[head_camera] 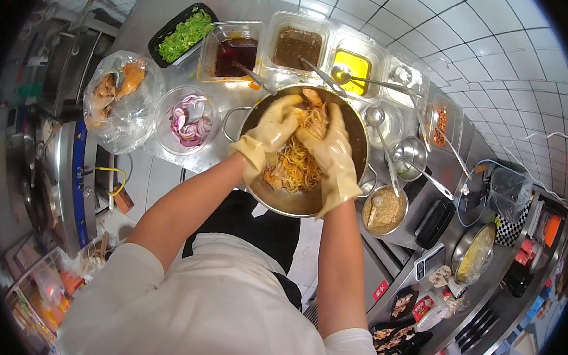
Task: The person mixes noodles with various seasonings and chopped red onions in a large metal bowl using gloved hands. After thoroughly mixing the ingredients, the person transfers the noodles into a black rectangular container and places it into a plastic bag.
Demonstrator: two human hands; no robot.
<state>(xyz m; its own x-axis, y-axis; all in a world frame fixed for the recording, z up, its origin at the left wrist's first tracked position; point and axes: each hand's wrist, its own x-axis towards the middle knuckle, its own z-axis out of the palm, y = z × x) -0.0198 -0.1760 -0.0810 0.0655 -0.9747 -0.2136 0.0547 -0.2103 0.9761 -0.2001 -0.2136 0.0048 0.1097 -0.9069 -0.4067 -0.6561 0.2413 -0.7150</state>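
Observation:
A two-handled metal pot point(285, 204) stands at the front of the steel counter, holding brown-sauced noodles point(295, 167) mixed with pieces of what looks like shredded chicken point(275, 177). Both hands wear cream rubber gloves and reach down into it. My left hand point(278, 121) is on the left side of the upper clump of noodles point(313, 119), fingers curled around it. From the right, my right hand point(328, 143) cups the same clump. The fingertips are partly hidden among the noodles. More noodles lie loose on the pot's bottom, below the hands.
Behind the pot stand tubs of dark red sauce point(235, 56), brown sauce point(297, 45) and yellow liquid point(353, 68) with ladles. Left are sliced red onion point(191, 122), bagged cooked meat point(124, 84) and chopped greens point(185, 37). Right are peanuts point(440, 121), steel bowls point(409, 152) and crushed topping point(391, 210).

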